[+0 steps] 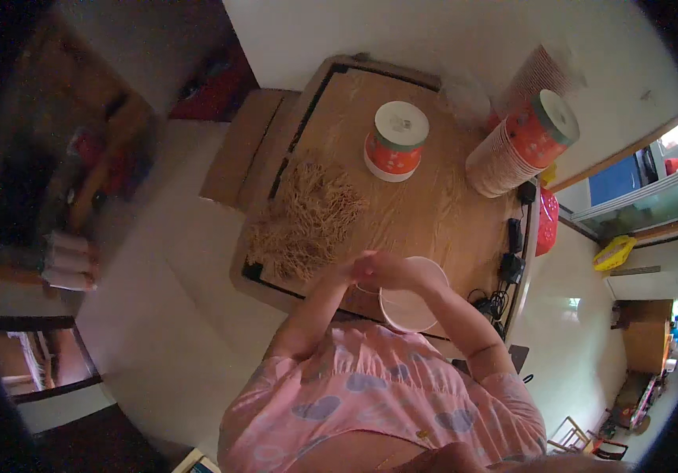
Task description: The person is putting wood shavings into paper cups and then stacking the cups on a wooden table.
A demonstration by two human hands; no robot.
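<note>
Head view, looking down on a wooden bench [433, 213] with a dark border strip, set against a pale wall. A flat cardboard sheet [240, 154] leans off the bench's left edge over the pale floor [165, 284].

Largest item on the bench: a heap of thin tan sticks [303, 221], spread over the left half. At the far right corner, a long stack of nested paper cups [512, 154] lies tilted; its sides are pale and ribbed, its outermost cup red-orange with a green rim band and a white round top. Behind it lies a second ribbed stack in clear wrap [544, 75]. Near the far centre stands 1 paper tub [395, 142], upright, red-orange wall with pale markings, white lid with a small printed patch.

At the near edge sits a white bowl-shaped cup [414, 303], open side up, interior plain. Both hands meet at its left rim: the left hand [354, 272] is closed, fingers pinched together, and the right hand [390, 272] curls beside it, touching it; whether either grips the rim or some small item cannot be told.

Along the right edge: black adapters and cables [508, 264], and a red mesh bag [546, 221] hanging just beyond.
</note>
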